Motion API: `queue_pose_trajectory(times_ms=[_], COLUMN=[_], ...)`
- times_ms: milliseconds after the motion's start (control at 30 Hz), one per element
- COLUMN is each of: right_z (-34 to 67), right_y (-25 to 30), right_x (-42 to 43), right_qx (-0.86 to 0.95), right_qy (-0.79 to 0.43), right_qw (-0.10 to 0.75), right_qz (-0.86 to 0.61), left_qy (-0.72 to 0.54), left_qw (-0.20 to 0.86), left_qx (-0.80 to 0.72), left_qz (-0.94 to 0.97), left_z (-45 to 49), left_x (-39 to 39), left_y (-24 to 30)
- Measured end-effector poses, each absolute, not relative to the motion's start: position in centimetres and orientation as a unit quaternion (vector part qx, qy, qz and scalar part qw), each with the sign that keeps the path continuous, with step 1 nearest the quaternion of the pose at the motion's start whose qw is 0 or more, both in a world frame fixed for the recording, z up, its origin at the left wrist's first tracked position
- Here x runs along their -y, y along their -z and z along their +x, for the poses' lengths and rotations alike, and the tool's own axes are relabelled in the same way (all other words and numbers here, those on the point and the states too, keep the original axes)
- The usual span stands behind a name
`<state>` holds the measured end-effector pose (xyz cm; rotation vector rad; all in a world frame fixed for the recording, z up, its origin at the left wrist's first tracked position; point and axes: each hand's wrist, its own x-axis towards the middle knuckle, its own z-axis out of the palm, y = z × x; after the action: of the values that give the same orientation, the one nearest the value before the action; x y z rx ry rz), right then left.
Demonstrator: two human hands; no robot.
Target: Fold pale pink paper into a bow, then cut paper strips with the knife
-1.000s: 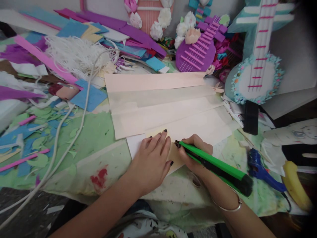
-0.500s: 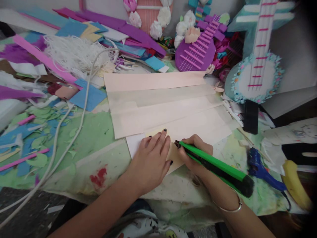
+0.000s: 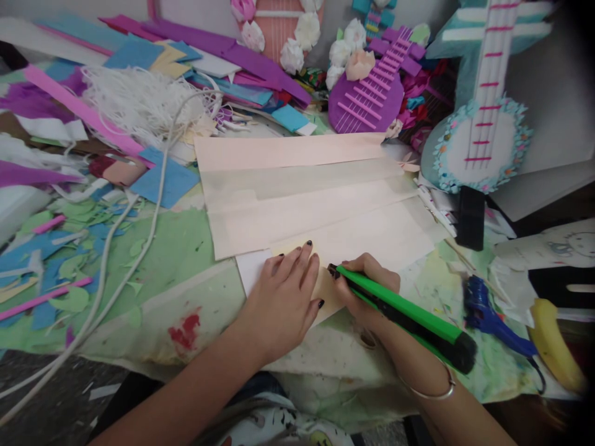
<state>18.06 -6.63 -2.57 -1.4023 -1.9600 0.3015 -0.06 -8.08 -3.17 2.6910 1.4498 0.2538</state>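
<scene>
My left hand (image 3: 283, 303) lies flat, fingers stretched out, pressing on a small pale yellow sheet (image 3: 331, 296). Fingers and thumb of my right hand (image 3: 369, 285) are wrapped round a green and black utility knife (image 3: 409, 310). Its dark front end points left and rests at the yellow sheet, close beside my left fingers; the blade itself is too small to make out. Beneath and behind lie large overlapping cream and peach paper sheets (image 3: 297, 186). A white paper corner (image 3: 251, 269) shows left of my left hand.
A blue glue gun (image 3: 493, 316), a banana (image 3: 553, 347) and a black phone (image 3: 470, 218) lie on the right. Behind stand a purple paper instrument (image 3: 367, 99) and a teal one (image 3: 481, 145). White cable (image 3: 155, 217), shredded paper (image 3: 144, 102) and coloured scraps (image 3: 69, 266) cover the left.
</scene>
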Motion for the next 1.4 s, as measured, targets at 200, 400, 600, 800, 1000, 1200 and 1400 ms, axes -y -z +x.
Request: queue_pose_trajectory(times_ms=[200, 400, 600, 800, 1000, 1200, 1400], right_z=[18.3, 18.2, 18.2, 18.2, 18.3, 18.1, 17.6], right_y=[2.6, 2.5, 2.3, 2.4, 2.3, 1.8, 0.3], right_x=[6.7, 6.8, 6.9, 6.9, 7.1, 7.2, 7.5], right_qx=[0.763, 0.764, 0.761, 0.765, 0.762, 0.765, 0.752], right_qy=[-0.118, -0.111, -0.115, -0.118, -0.115, -0.136, -0.141], right_qw=[0.346, 0.339, 0.348, 0.348, 0.345, 0.341, 0.334], right_qz=[-0.533, -0.538, -0.536, -0.529, -0.535, -0.53, -0.551], left_qy=[-0.088, -0.086, -0.09, -0.084, -0.083, -0.085, -0.079], left_qw=[0.034, 0.041, 0.039, 0.042, 0.039, 0.036, 0.033], left_qx=[-0.473, -0.473, -0.47, -0.471, -0.47, -0.471, -0.47], left_qz=[0.876, 0.876, 0.877, 0.877, 0.878, 0.878, 0.879], left_z=[0.0, 0.1, 0.0, 0.0, 0.0, 0.0, 0.0], left_x=[8.1, 8.0, 8.0, 8.0, 8.1, 8.1, 8.2], left_y=[3.3, 3.1, 3.2, 3.4, 3.1, 3.1, 3.1])
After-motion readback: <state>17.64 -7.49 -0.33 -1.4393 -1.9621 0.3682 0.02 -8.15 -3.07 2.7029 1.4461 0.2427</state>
